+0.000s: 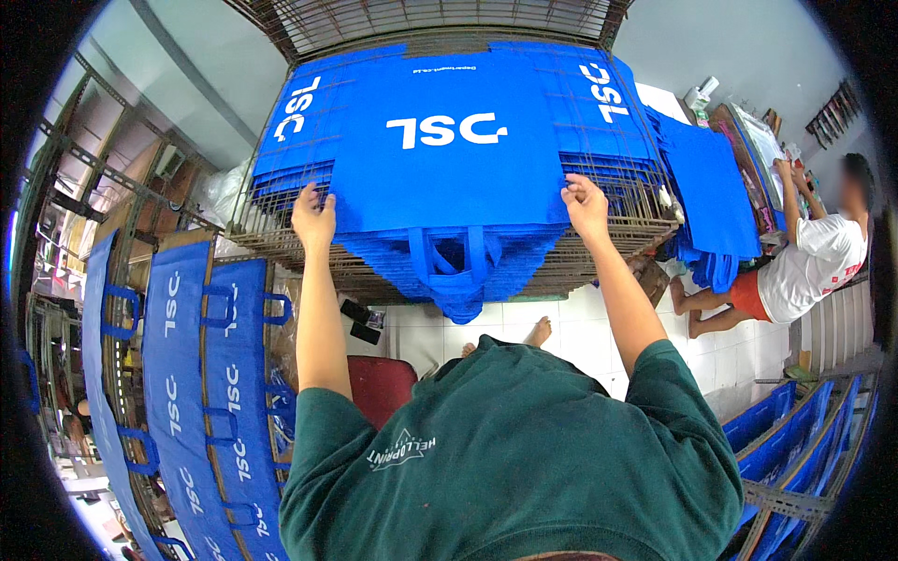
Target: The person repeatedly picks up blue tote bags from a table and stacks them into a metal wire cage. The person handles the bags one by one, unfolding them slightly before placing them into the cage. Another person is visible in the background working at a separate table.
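Observation:
A blue fabric bag (447, 178) with white lettering lies flat on top of a stack in a wire rack in front of me. Its side flaps spread left and right, and its looped handles (449, 254) hang at the near edge. Beside the bag's left edge is my left hand (315, 220), fingers bent and apart. At the opposite edge my right hand (586, 210) is raised, its fingers loosely curled with a gap to the thumb. Neither hand shows a firm grip on the cloth; whether the fingertips touch it is hard to tell.
The wire rack (645, 224) surrounds the stack, with a mesh panel (430, 17) raised behind. Printed blue bags (178, 318) lie on shelves at left; more racks (795, 500) stand lower right. A person in a white shirt (816, 252) works at right beside hanging blue fabric (716, 187).

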A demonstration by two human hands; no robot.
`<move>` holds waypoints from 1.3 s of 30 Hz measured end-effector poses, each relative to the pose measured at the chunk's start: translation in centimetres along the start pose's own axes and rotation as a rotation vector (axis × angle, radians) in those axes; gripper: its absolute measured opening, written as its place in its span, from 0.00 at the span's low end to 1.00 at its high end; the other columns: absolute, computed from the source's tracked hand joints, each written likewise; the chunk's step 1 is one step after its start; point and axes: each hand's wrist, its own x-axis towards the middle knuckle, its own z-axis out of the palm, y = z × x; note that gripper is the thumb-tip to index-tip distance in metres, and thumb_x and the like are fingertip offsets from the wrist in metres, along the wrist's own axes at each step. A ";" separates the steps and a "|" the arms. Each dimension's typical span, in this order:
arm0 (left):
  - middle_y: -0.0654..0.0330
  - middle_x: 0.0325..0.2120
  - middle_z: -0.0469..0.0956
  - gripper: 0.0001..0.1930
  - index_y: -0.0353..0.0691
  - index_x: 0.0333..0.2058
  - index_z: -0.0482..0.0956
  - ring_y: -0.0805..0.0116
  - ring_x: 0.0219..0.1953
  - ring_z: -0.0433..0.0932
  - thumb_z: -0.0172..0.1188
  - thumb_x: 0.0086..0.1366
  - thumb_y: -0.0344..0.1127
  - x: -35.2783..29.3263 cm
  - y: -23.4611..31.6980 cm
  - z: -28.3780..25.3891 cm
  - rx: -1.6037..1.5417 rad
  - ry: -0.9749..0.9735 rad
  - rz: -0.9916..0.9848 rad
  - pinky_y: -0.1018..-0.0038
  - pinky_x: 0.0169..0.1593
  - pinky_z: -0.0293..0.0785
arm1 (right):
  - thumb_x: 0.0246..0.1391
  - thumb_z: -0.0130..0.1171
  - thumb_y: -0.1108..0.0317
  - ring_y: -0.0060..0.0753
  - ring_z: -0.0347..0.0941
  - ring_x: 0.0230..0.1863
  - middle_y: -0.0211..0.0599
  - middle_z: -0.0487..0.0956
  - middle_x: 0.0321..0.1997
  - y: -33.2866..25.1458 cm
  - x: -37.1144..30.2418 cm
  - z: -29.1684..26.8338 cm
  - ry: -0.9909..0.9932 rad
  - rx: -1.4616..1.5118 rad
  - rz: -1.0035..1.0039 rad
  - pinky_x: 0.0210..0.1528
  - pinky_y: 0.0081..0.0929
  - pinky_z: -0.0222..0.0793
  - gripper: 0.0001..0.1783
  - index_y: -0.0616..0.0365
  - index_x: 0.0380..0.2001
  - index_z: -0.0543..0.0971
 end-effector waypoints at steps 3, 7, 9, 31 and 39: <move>0.52 0.40 0.74 0.22 0.37 0.47 0.74 0.61 0.42 0.74 0.65 0.52 0.34 -2.4 3.7 -2.1 -0.028 0.114 0.125 0.69 0.41 0.71 | 0.48 0.60 0.72 0.24 0.73 0.34 0.35 0.77 0.35 1.4 -0.9 -1.6 0.184 0.132 -0.019 0.35 0.21 0.68 0.15 0.56 0.42 0.77; 0.52 0.41 0.73 0.19 0.34 0.46 0.74 0.58 0.44 0.74 0.62 0.56 0.34 -8.8 3.4 -5.4 -0.012 0.228 0.127 0.68 0.45 0.70 | 0.52 0.57 0.70 0.20 0.71 0.36 0.31 0.77 0.36 2.2 -3.1 -7.5 0.441 0.200 -0.076 0.35 0.17 0.66 0.12 0.58 0.41 0.77; 0.51 0.38 0.73 0.17 0.31 0.44 0.73 0.59 0.39 0.73 0.61 0.57 0.32 -13.4 3.5 -7.0 0.081 0.192 0.223 0.68 0.43 0.70 | 0.53 0.56 0.72 0.21 0.70 0.34 0.31 0.76 0.34 3.0 -4.1 -11.6 0.563 0.174 -0.082 0.36 0.18 0.65 0.16 0.59 0.47 0.73; 0.56 0.28 0.77 0.14 0.35 0.42 0.73 0.71 0.29 0.75 0.59 0.58 0.33 -46.7 -2.3 16.8 0.125 -1.180 -0.432 0.77 0.32 0.70 | 0.38 0.65 0.54 0.47 0.75 0.43 0.54 0.77 0.40 48.2 -16.9 -32.2 -0.228 -0.499 0.684 0.47 0.38 0.70 0.32 0.55 0.48 0.73; 0.50 0.31 0.79 0.21 0.34 0.46 0.71 0.67 0.31 0.77 0.60 0.58 0.41 -44.7 -0.3 19.9 0.013 -0.943 -0.613 0.75 0.34 0.72 | 0.38 0.55 0.61 0.52 0.73 0.45 0.55 0.77 0.39 43.8 -6.9 -36.5 -0.066 -0.404 0.701 0.49 0.36 0.67 0.21 0.59 0.38 0.77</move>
